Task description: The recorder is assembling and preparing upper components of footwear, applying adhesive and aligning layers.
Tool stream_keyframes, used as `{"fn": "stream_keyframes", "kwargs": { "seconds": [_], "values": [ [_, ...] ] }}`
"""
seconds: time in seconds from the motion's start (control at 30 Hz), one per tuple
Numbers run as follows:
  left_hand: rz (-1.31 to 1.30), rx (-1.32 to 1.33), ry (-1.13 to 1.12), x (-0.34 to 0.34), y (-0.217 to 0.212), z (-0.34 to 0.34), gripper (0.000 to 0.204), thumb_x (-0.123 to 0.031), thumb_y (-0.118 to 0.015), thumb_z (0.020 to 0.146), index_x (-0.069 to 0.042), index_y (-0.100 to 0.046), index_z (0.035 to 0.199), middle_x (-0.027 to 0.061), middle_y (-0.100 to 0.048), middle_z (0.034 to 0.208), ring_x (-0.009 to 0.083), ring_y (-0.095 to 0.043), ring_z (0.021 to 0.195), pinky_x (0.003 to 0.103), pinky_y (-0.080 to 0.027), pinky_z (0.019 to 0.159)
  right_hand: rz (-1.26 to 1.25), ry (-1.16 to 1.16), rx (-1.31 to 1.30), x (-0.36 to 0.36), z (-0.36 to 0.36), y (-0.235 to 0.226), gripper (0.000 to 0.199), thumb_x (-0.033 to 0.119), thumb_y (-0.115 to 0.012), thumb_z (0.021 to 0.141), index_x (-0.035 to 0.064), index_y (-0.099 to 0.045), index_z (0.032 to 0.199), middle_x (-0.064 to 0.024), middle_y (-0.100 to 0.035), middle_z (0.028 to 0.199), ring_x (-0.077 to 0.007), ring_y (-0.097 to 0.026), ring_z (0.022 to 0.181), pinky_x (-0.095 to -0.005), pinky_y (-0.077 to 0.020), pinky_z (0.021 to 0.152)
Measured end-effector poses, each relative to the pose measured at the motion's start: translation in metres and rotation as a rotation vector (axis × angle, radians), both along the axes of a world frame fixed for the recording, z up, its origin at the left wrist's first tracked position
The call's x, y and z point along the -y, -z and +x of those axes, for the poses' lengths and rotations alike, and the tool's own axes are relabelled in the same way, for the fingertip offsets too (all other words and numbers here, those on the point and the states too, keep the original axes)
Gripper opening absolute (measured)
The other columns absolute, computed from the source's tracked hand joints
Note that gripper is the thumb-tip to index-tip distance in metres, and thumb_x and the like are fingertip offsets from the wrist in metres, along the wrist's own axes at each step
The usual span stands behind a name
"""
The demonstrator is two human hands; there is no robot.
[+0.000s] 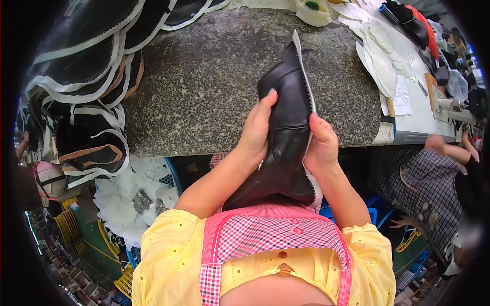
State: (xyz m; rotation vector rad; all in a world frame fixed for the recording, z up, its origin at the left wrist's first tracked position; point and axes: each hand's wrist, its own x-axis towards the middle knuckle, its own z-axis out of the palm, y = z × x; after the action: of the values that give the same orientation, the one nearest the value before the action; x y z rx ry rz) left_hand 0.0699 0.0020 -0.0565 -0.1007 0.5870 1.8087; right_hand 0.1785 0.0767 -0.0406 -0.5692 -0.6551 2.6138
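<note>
A black leather boot upper (290,117) with a pale, zigzag-cut edge stands lengthwise in front of me. Its narrow, pointed end reaches out over the speckled stone slab (199,86), and the wide end comes back against my apron. My left hand (258,122) grips its left side, thumb lying on the leather and fingers hidden behind. On the other side, my right hand (321,143) pinches the pale edge, its thumb near the seam line. The upper's underside is out of sight.
Black uppers with white edges (92,56) are piled at the slab's left. White cut pieces (383,51) lie at the right, near a sewing machine (451,107). Below left, a blue basket (171,173) holds white pieces. Another person in checked cloth (423,173) is at the right.
</note>
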Motion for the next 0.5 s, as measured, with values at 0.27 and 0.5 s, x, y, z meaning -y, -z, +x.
{"fn": "stream_keyframes", "kwargs": {
  "seconds": [0.27,0.5],
  "values": [
    [-0.157,-0.658,-0.32,0.004,-0.024,0.004,0.02,-0.013,-0.058,0.081,0.001,-0.055,0.096,0.0048,-0.059,0.09,0.0097,-0.055,0.08,0.024,-0.045,0.072,1.032,0.151,0.363,-0.024,-0.012,0.004,0.025,0.022,-0.05,0.089,-0.0002,-0.056,0.078,-0.0003,-0.058,0.076,-0.0047,-0.05,0.067,-0.0191,-0.0412,0.061],
    [0.048,-0.254,-0.039,0.009,-0.021,-0.004,0.035,-0.022,-0.051,0.084,0.002,-0.05,0.11,0.0098,-0.057,0.103,0.0164,-0.058,0.089,0.03,-0.047,0.079,0.396,0.014,0.101,-0.024,-0.022,-0.025,0.029,0.025,-0.046,0.091,-0.0016,-0.057,0.089,-0.0032,-0.061,0.079,-0.0062,-0.055,0.068,-0.0206,-0.0449,0.062]
  ]
}}
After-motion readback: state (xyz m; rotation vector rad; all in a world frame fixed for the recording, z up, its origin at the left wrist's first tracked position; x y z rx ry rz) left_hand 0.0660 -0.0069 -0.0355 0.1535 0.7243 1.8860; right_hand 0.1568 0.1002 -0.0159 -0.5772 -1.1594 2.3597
